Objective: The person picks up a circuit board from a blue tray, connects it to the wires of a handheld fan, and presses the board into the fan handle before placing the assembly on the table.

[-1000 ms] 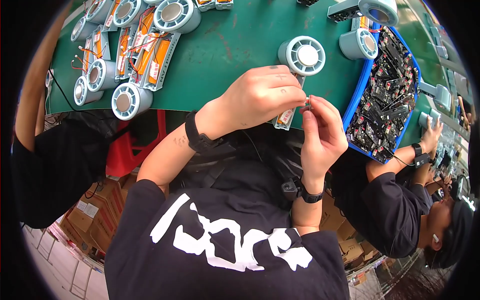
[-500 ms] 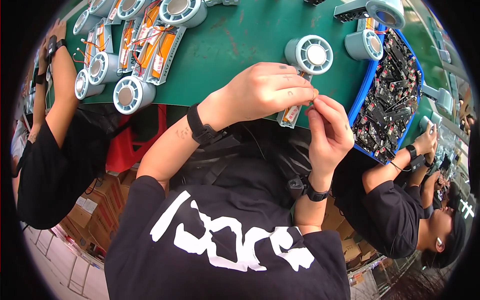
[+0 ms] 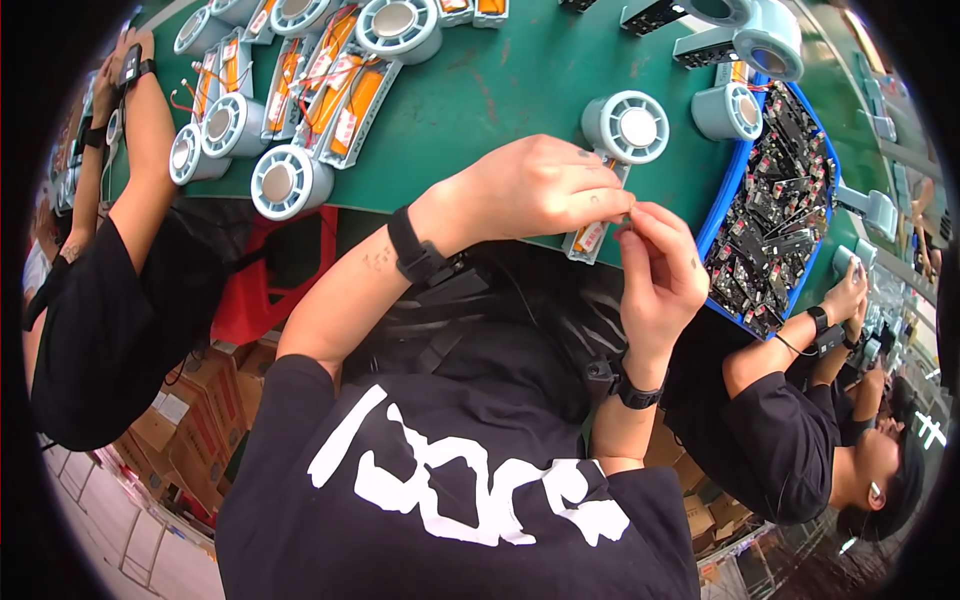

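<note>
- Head view: my left hand (image 3: 540, 190) bends over from the left, with its fingertips pinched together.
- My right hand (image 3: 665, 270) comes up from below, with its fingertips curled in against the tips of the left.
- Both hands grip a tiny piece (image 3: 628, 216) where the fingertips meet; it is too small and hidden for me to tell what it is.
- 1 pale blue part (image 3: 625, 128) lies just below my hands, at the near edge of the green table (image 3: 430, 130). Its round end is far from me, and my left hand hides its middle.
- An orange pack (image 3: 590, 240) with a white label shows at its near end.
- To the right is a blue tray (image 3: 719, 215) full of black boards (image 3: 775, 220).
- To the left is a bunch of more blue parts (image 3: 290, 182) with orange packs and red wires; 3 round ends are near the table edge.
- 2 black bands (image 3: 637, 392) sit on my wrists, 1 on each.
</note>
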`<state>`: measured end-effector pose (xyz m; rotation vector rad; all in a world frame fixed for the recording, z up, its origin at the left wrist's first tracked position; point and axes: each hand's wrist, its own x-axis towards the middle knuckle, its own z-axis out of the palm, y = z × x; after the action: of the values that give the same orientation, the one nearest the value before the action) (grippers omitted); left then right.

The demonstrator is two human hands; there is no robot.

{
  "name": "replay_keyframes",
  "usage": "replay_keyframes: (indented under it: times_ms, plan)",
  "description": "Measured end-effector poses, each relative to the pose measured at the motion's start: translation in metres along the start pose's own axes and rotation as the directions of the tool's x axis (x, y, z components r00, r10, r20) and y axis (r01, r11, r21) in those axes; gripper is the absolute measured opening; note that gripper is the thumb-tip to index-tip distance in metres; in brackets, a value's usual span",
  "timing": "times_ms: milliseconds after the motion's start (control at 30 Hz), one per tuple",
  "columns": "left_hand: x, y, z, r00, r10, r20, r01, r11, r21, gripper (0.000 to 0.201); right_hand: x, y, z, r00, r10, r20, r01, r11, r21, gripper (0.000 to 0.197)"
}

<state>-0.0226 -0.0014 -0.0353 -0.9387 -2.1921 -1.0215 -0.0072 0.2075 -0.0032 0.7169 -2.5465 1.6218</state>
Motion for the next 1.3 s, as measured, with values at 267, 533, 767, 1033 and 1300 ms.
replay_keyframes:
  times_ms: [267, 533, 767, 1033, 1300]
  plan:
    - [-0.001, 0.005, 0.004, 0.977, -0.198, -0.078, 0.167, 0.942, -0.292, 0.029, -0.003, -0.005, 0.005, 0.967, 0.256, -0.013, -0.239, 0.918, 0.316, 0.025]
    - [0.009, 0.008, 0.002, 0.947, -0.322, 0.003, 0.310, 0.907, -0.285, 0.027, 0.004, -0.008, -0.001, 0.953, 0.304, 0.015, -0.292, 0.901, 0.321, 0.025]
    - [0.018, 0.008, -0.009, 0.910, -0.399, 0.115, 0.415, 0.877, -0.243, 0.028, 0.013, -0.006, -0.001, 0.956, 0.291, 0.021, -0.287, 0.923, 0.256, 0.031]
    - [0.027, 0.007, -0.017, 0.901, -0.376, 0.216, 0.409, 0.903, -0.133, 0.025, 0.020, -0.004, -0.007, 0.993, 0.098, 0.065, -0.106, 0.985, 0.137, 0.032]
    - [0.028, 0.003, -0.015, 0.911, -0.337, 0.238, 0.374, 0.919, -0.126, 0.026, 0.023, -0.005, -0.009, 0.991, 0.111, 0.075, -0.119, 0.986, 0.119, 0.032]
